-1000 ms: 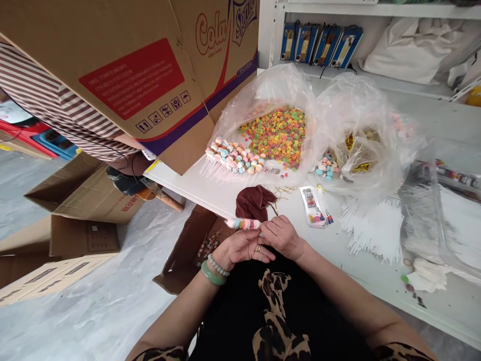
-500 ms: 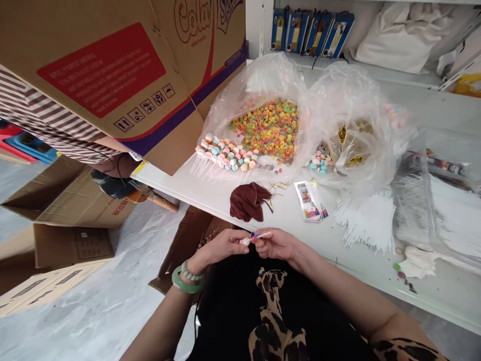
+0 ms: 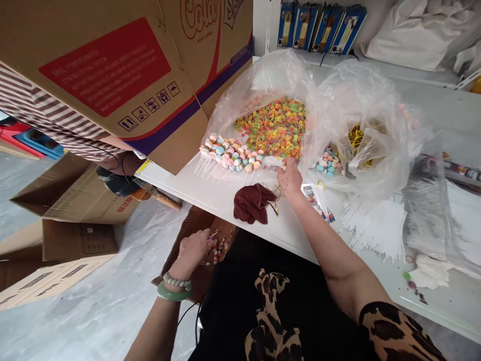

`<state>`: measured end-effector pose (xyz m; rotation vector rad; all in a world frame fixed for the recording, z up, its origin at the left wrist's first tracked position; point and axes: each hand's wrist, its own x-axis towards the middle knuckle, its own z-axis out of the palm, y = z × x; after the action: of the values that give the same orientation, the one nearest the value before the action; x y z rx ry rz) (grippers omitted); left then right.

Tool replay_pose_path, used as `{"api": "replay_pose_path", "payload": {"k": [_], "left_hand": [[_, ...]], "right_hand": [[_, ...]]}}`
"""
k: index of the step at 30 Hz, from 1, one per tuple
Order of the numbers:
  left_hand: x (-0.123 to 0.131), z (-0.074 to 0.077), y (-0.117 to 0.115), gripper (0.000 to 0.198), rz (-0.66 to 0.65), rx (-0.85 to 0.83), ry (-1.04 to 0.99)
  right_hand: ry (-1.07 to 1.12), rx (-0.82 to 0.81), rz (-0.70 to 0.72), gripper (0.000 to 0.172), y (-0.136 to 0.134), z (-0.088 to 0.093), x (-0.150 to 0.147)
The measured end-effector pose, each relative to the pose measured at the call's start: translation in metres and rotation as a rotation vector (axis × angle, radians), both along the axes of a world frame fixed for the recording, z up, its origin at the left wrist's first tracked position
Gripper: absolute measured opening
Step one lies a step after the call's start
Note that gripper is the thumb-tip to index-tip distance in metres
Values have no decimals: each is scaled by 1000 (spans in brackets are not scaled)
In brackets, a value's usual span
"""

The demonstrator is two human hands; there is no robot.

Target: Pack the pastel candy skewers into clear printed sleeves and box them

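Hands, one pair: we enter them as parted, no longer meeting in front of the torso.

Right hand (image 3: 290, 180): moved out over the table (image 3: 199, 188), forearm now stretched forward, fingertips (image 3: 288, 164) at the near edge of the pile of coloured candy rings (image 3: 270, 128), at the mouth of the plastic bag (image 3: 259, 80).

Left hand (image 3: 191, 253): lowered past the table's near edge, now above the open cardboard box (image 3: 195, 220), just beside the candy sticks (image 3: 216, 253) in it. We cannot tell what its fingers hold.
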<state>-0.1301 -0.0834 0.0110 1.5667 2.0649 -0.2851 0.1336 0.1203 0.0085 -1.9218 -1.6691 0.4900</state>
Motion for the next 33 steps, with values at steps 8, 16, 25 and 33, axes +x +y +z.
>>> {"api": "replay_pose_path", "payload": {"k": [8,16,25,33], "left_hand": [[67,3,51,26,360,146,-1120],[153,2,92,44,522,212,-1542],[119,8,93,50,599,666,-1225],[91,18,61,7,-124,208,-798]], "right_hand": [[604,-47,-91,8,24,-30,18],[1156,-131,-140,21,-81,-7,36],[917,-275,96,5,-106,-12,34],[116,-253,834,17,-97,29,24]]}}
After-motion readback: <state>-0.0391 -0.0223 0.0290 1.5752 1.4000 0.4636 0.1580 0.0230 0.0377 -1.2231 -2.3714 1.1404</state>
